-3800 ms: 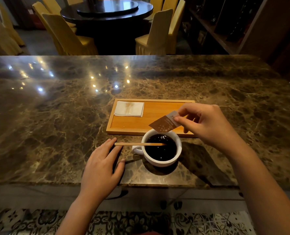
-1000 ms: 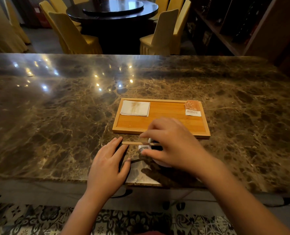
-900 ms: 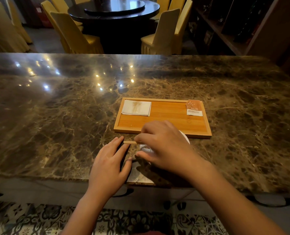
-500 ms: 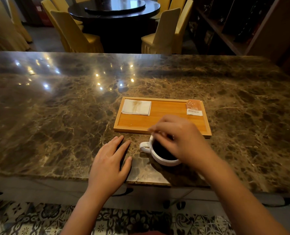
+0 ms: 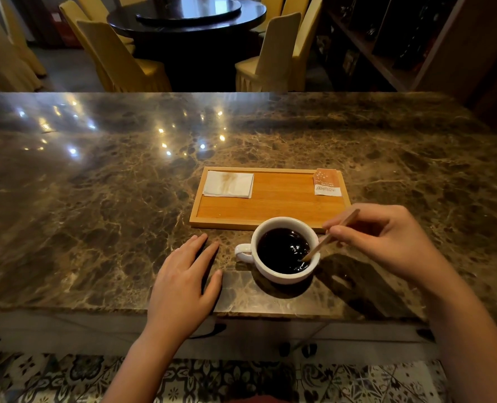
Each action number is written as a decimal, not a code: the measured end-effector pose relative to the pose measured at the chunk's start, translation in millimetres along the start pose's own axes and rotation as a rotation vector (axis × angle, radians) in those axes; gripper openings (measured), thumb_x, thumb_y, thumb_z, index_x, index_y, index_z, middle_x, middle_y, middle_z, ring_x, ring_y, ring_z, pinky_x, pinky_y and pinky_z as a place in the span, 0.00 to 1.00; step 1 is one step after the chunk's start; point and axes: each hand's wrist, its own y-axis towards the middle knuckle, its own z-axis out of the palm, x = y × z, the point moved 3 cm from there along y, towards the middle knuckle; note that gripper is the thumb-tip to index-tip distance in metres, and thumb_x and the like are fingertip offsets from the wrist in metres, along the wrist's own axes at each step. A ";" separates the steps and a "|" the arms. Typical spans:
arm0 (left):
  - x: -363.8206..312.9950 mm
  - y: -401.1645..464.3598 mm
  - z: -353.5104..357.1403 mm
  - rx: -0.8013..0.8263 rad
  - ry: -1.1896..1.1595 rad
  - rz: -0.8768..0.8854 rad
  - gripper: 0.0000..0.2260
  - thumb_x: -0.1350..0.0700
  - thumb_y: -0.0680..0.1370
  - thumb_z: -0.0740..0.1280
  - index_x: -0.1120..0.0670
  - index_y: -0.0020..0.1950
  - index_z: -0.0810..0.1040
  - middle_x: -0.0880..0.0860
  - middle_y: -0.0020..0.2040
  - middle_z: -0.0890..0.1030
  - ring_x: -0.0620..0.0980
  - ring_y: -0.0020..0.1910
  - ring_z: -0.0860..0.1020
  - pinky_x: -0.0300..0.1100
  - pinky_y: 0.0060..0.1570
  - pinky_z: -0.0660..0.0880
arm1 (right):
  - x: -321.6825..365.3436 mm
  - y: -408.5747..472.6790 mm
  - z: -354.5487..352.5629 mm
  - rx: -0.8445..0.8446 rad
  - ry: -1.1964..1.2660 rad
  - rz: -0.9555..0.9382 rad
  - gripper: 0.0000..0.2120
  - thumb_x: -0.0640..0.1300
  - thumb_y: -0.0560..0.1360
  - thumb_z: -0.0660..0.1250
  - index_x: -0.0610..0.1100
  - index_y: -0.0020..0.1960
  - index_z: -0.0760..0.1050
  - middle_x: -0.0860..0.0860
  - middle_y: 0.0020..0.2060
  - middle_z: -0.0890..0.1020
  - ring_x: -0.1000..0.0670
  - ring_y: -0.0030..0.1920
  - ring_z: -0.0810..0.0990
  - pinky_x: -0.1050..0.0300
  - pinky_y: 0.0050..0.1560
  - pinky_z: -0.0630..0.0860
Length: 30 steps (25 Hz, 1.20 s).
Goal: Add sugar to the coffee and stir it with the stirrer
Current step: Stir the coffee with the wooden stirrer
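counter [image 5: 96,199] fills mid-frame | tray [image 5: 270,210] centre, sachet [image 5: 325,186] now parked on it: sugar seems added | cup [image 5: 285,274] lower centre | our left hand [image 5: 183,286] flat, fingers spread, empty | right hand [image 5: 386,239] fingers now pinch stirrer [image 5: 322,245], tip in coffee [image 5: 279,251]: stirring begun

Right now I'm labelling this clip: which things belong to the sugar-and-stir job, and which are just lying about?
In the job:
cup of coffee
stirrer, pinched in the right hand
sugar packet on the tray

Lying about:
napkin
wooden tray
left hand, flat on the counter
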 end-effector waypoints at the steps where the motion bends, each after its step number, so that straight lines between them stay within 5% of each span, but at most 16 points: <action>1: 0.1 -0.1 0.2 0.000 -0.001 -0.001 0.22 0.46 0.75 0.57 0.54 0.66 0.73 0.55 0.67 0.73 0.52 0.67 0.68 0.48 0.63 0.63 | -0.1 -4.2 5.0 0.019 0.074 0.015 0.09 0.34 0.68 0.70 0.47 0.42 0.82 0.54 0.41 0.85 0.55 0.39 0.83 0.65 0.40 0.78; 5: -0.6 -0.3 0.2 0.001 0.000 0.000 0.22 0.46 0.75 0.57 0.54 0.66 0.73 0.56 0.66 0.73 0.53 0.66 0.69 0.48 0.63 0.63 | -11.1 -12.2 34.1 -0.153 0.249 0.008 0.05 0.37 0.69 0.70 0.43 0.43 0.82 0.49 0.41 0.85 0.52 0.38 0.84 0.60 0.40 0.80; 9: -0.1 -0.6 0.4 0.005 0.000 -0.003 0.22 0.46 0.75 0.57 0.54 0.66 0.73 0.56 0.67 0.73 0.53 0.67 0.68 0.48 0.63 0.63 | -10.7 -12.4 37.5 -0.312 -0.014 -0.162 0.06 0.47 0.70 0.67 0.47 0.45 0.81 0.56 0.38 0.83 0.56 0.43 0.81 0.66 0.44 0.76; 14: -0.5 -0.6 -0.1 0.004 -0.001 -0.004 0.23 0.46 0.75 0.57 0.54 0.66 0.73 0.56 0.67 0.73 0.53 0.66 0.69 0.48 0.63 0.63 | 0.4 -14.8 21.9 -0.243 -0.204 -0.137 0.04 0.44 0.71 0.65 0.47 0.43 0.79 0.59 0.39 0.79 0.57 0.44 0.78 0.70 0.41 0.73; 22: -0.3 -0.6 0.1 0.008 0.002 -0.005 0.23 0.46 0.75 0.57 0.54 0.66 0.73 0.56 0.67 0.73 0.53 0.66 0.69 0.49 0.62 0.63 | 1.6 -15.9 39.9 -0.152 0.099 -0.083 0.04 0.46 0.69 0.70 0.48 0.43 0.82 0.55 0.39 0.84 0.54 0.39 0.82 0.63 0.38 0.79; 30: -1.0 -0.4 -0.7 0.007 0.002 -0.003 0.23 0.46 0.75 0.57 0.54 0.66 0.72 0.56 0.67 0.73 0.53 0.66 0.68 0.48 0.63 0.62 | -0.2 -19.2 30.5 -0.266 -0.272 -0.241 0.08 0.45 0.73 0.62 0.43 0.46 0.79 0.52 0.41 0.80 0.61 0.45 0.77 0.71 0.44 0.71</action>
